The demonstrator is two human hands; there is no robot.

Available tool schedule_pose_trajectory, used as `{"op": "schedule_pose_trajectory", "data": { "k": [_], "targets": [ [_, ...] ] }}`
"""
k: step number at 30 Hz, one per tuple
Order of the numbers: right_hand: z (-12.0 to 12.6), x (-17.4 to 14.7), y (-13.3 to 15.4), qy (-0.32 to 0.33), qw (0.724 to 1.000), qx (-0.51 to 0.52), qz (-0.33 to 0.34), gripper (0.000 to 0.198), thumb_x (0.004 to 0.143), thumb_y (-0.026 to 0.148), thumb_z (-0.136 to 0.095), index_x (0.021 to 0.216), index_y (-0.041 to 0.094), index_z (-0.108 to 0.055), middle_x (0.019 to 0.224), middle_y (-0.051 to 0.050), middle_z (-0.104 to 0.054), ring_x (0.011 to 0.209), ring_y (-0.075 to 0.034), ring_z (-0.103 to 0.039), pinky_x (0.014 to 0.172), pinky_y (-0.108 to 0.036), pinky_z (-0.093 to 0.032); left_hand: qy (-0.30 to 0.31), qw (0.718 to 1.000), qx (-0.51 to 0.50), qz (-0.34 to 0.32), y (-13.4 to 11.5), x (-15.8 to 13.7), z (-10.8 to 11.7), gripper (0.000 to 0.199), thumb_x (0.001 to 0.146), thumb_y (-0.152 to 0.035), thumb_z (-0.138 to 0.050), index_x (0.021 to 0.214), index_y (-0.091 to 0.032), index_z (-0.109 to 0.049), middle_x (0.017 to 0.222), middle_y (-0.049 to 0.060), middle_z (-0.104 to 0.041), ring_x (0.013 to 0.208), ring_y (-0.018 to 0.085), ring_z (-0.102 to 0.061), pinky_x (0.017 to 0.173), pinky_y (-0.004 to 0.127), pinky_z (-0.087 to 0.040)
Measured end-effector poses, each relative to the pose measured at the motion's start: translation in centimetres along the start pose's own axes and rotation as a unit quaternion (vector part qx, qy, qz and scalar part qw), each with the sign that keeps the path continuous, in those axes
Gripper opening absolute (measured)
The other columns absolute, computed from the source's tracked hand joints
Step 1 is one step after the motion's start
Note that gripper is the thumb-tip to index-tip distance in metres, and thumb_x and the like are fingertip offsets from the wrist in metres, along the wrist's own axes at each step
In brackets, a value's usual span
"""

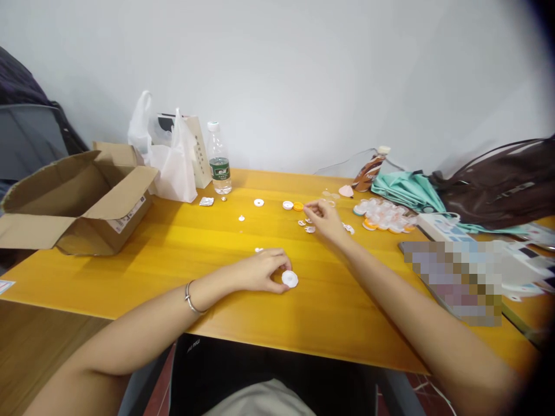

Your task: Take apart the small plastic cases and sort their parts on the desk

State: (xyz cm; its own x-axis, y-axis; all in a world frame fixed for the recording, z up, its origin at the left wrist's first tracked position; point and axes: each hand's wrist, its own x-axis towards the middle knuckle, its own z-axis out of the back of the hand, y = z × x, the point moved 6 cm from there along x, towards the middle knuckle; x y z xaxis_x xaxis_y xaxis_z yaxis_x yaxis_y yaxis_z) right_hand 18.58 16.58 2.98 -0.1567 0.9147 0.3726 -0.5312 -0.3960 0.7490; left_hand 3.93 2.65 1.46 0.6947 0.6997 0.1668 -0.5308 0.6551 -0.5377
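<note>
Between the thumb and fingers of my left hand (266, 270) is the edge of a small white scalloped disc (289, 279), low over the near part of the table. My right hand (326, 221) reaches farther out, fingertips drawn together beside an orange round cap (298, 206). Whether those fingertips touch the cap or pinch something small cannot be made out. A white ring-like cap (287, 205) sits against the orange one. Small printed white pieces (309, 229) lie just under my right hand, partly hidden by it. Farther left is another white disc with a centre hole (259, 203).
An open cardboard box (95, 208), a white plastic bag (173, 167) and a water bottle (219, 162) stand left. Rightward are a cluster of clear round cases (384, 215), a brown drink bottle (370, 170), a teal cloth bundle (407, 190) and a blurred-out flat device (451, 283).
</note>
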Motion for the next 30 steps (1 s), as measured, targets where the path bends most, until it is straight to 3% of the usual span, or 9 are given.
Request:
{"op": "schedule_pose_trajectory", "data": {
  "k": [5, 8, 10, 16, 24, 30],
  "targets": [
    [-1.2, -8.5, 2.3, 0.139, 0.983, 0.1, 0.072, 0.021, 0.081, 0.04, -0.051, 0.084, 0.02, -0.047, 0.073, 0.001, -0.05, 0.065, -0.012, -0.047, 0.061, -0.024, -0.042, 0.008, 1.0, -0.005, -0.002, 0.1, 0.0, -0.1, 0.028, 0.07, -0.031, -0.062, 0.093, -0.017, -0.055, 0.091, 0.004, -0.054, 0.081, 0.015, -0.051, 0.074, 0.024, -0.04],
    [-1.9, -11.3, 3.3, 0.245, 0.962, 0.051, 0.114, 0.032, 0.072, 0.041, -0.062, 0.091, 0.02, -0.045, 0.079, 0.0, -0.049, 0.07, -0.013, -0.046, 0.064, -0.026, -0.042, 0.015, 1.0, -0.001, -0.007, 0.2, 0.0, -0.2, 0.028, 0.071, -0.032, -0.062, 0.093, -0.017, -0.055, 0.091, 0.004, -0.053, 0.081, 0.015, -0.05, 0.074, 0.025, -0.04],
    [-2.1, -11.7, 3.7, 0.281, 0.95, 0.011, 0.137, 0.043, 0.065, 0.041, -0.069, 0.094, 0.02, -0.046, 0.086, -0.002, -0.05, 0.076, -0.014, -0.047, 0.069, -0.027, -0.042, 0.018, 1.0, 0.001, -0.008, 0.1, -0.1, -0.1, 0.028, 0.071, -0.032, -0.062, 0.093, -0.017, -0.054, 0.09, 0.003, -0.053, 0.08, 0.014, -0.05, 0.073, 0.024, -0.04],
    [-2.2, -11.2, 4.4, 0.33, 0.927, -0.028, 0.178, 0.044, 0.063, 0.039, -0.071, 0.098, 0.021, -0.051, 0.089, -0.002, -0.051, 0.081, -0.016, -0.048, 0.075, -0.028, -0.042, 0.033, 0.999, -0.014, -0.002, -0.3, -0.2, 0.5, 0.028, 0.076, -0.036, -0.061, 0.096, -0.017, -0.053, 0.087, 0.002, -0.057, 0.079, 0.013, -0.052, 0.074, 0.024, -0.039],
    [-2.5, -11.4, 4.5, 0.347, 0.907, -0.036, 0.234, 0.026, 0.074, 0.032, -0.063, 0.097, 0.02, -0.058, 0.078, 0.0, -0.051, 0.075, -0.013, -0.048, 0.072, -0.026, -0.039, 0.035, 0.999, 0.015, -0.008, -0.2, -0.4, 0.8, 0.019, 0.082, -0.033, -0.055, 0.094, -0.018, -0.055, 0.094, 0.003, -0.06, 0.086, 0.015, -0.055, 0.083, 0.028, -0.036],
    [-2.7, -11.3, 4.5, 0.334, 0.915, -0.022, 0.225, 0.019, 0.074, 0.034, -0.062, 0.083, 0.018, -0.058, 0.075, 0.0, -0.054, 0.071, -0.013, -0.048, 0.068, -0.026, -0.039, 0.025, 0.999, 0.026, -0.002, -0.3, -0.2, 0.3, 0.018, 0.084, -0.034, -0.052, 0.087, -0.017, -0.058, 0.088, 0.003, -0.061, 0.081, 0.014, -0.055, 0.077, 0.026, -0.039]
  ]
}}
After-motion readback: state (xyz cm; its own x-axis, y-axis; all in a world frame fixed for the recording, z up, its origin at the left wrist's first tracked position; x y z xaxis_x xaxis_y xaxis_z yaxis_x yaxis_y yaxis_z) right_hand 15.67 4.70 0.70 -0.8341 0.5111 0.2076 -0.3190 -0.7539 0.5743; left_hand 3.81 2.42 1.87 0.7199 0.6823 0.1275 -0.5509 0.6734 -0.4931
